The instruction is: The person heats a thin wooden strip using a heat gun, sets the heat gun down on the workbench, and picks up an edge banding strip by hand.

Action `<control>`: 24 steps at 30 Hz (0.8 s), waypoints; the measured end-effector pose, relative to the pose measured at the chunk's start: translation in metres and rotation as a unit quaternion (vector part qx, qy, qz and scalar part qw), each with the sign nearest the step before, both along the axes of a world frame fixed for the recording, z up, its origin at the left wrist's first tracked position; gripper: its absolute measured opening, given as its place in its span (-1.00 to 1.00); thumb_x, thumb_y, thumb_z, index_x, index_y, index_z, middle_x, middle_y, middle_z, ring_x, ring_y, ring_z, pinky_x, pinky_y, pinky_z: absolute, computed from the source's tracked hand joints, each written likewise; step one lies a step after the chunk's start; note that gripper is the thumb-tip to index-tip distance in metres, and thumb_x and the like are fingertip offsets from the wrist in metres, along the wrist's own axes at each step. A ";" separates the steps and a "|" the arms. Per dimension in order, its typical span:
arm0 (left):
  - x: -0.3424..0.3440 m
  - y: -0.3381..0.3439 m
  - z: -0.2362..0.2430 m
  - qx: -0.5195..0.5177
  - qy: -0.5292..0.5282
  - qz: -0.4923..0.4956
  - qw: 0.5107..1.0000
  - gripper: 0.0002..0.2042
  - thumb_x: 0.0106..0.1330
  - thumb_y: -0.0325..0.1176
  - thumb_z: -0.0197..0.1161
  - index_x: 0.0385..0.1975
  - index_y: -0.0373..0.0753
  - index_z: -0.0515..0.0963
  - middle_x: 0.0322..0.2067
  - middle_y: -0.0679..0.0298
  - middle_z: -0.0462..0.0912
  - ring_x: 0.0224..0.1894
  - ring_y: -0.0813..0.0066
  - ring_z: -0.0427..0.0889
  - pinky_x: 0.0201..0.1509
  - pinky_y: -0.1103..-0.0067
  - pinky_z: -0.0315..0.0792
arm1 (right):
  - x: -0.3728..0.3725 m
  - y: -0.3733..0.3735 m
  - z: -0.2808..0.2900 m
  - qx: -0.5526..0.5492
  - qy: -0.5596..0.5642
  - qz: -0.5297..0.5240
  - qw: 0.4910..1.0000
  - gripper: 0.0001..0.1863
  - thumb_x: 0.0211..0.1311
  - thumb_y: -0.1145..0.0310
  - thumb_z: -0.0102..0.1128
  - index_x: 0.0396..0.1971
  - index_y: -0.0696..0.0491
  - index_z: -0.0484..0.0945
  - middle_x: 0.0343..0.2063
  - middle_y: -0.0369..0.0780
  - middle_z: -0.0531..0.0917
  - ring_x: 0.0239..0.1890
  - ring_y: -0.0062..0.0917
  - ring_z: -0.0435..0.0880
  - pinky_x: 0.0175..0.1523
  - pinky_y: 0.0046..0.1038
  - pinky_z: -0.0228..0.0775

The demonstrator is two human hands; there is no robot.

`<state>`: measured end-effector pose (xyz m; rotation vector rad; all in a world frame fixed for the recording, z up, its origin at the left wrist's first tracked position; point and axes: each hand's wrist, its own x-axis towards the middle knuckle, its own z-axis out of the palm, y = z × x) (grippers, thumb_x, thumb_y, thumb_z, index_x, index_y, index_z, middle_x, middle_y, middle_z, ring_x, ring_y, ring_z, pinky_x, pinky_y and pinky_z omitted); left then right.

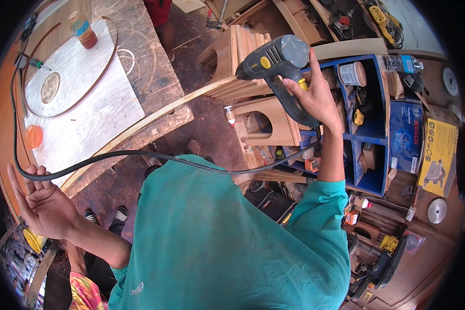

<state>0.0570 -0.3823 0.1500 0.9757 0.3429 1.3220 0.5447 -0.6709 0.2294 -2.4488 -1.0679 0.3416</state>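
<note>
Head view: your right hand (315, 95) sits right of centre in the upper frame, fingers wrapped closed around the grip of a dark grey power tool (274, 59) with yellow buttons, its nose pointing toward the left of the frame, just above the end of a long curved plywood strip (155, 118). Your left hand (41, 201) is at the left edge, palm up and fingers spread open, with the tool's black power cord (124, 154) draped across the fingertips; nothing is gripped there. The cord runs from the upper left, loops over that hand, then crosses the middle of the frame to the tool. Judged step: managing cord slack while bringing the tool to the strip. The next move would call for a cord clear of the strip's edge and a steady aim of the nose. Surroundings: the counter (144, 46) in the upper left carries a pale sheet (88, 111), a thin wooden hoop (104, 72), a small jar (82, 30) and an orange disc (34, 136). A stack of arched wooden pieces (243, 51) stands just behind the tool, touching or nearly touching the strip; I cannot tell which. A blue shelf unit (377, 129) crowded with tins and boxes fills the right. The cord could snag on the strip or the counter corner.
</note>
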 end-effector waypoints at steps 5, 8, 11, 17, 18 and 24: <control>0.000 -0.001 0.003 -0.004 -0.007 0.006 1.000 -0.43 0.61 -0.26 -0.15 0.45 -0.59 0.11 -0.02 -0.26 0.58 0.10 0.07 0.62 0.31 0.38 0.47 | -0.003 0.005 0.001 -0.010 -0.005 0.000 1.000 0.13 0.24 0.13 0.45 0.52 0.37 -0.14 -0.23 0.14 0.74 -0.09 -0.10 0.78 0.08 -0.27 0.53; -0.005 0.002 0.002 0.001 -0.002 0.005 1.000 -0.43 0.61 -0.26 -0.15 0.45 -0.59 0.12 -0.02 -0.25 0.59 0.10 0.07 0.62 0.30 0.40 0.47 | -0.003 0.004 -0.003 -0.009 -0.012 0.012 1.000 0.13 0.24 0.13 0.45 0.52 0.37 -0.13 -0.25 0.14 0.74 -0.12 -0.10 0.79 0.07 -0.26 0.53; -0.009 0.004 0.001 0.009 -0.003 0.007 1.000 -0.44 0.61 -0.27 -0.16 0.45 -0.58 0.13 -0.02 -0.24 0.59 0.09 0.09 0.62 0.29 0.41 0.48 | -0.006 0.005 -0.006 0.007 -0.002 0.024 1.000 0.13 0.24 0.13 0.46 0.52 0.37 -0.13 -0.26 0.14 0.74 -0.14 -0.11 0.79 0.04 -0.28 0.54; -0.022 0.009 -0.006 -0.020 0.036 0.052 0.998 -0.43 0.60 -0.26 -0.16 0.45 -0.56 0.14 0.03 -0.22 0.55 0.12 0.11 0.57 0.33 0.39 0.42 | -0.019 0.006 -0.013 0.056 0.013 0.070 0.996 0.13 0.26 0.19 0.46 0.54 0.30 -0.17 -0.20 0.20 0.72 -0.10 -0.08 0.79 0.05 -0.27 0.55; -0.021 0.007 -0.006 -0.012 0.026 0.039 0.999 -0.43 0.60 -0.26 -0.16 0.46 -0.56 0.13 0.04 -0.22 0.54 0.14 0.11 0.55 0.34 0.38 0.40 | -0.022 0.008 -0.012 0.050 0.004 0.077 0.996 0.13 0.25 0.19 0.46 0.55 0.29 -0.19 -0.20 0.21 0.72 -0.09 -0.02 0.78 0.06 -0.24 0.54; -0.016 0.004 -0.003 -0.019 0.011 0.034 0.999 -0.41 0.59 -0.27 -0.15 0.47 -0.57 0.09 0.05 -0.21 0.52 0.16 0.10 0.51 0.39 0.36 0.33 | -0.035 0.014 -0.006 0.023 0.022 0.081 0.996 0.15 0.23 0.21 0.45 0.55 0.27 -0.21 -0.26 0.23 0.72 -0.13 0.04 0.77 0.03 -0.20 0.53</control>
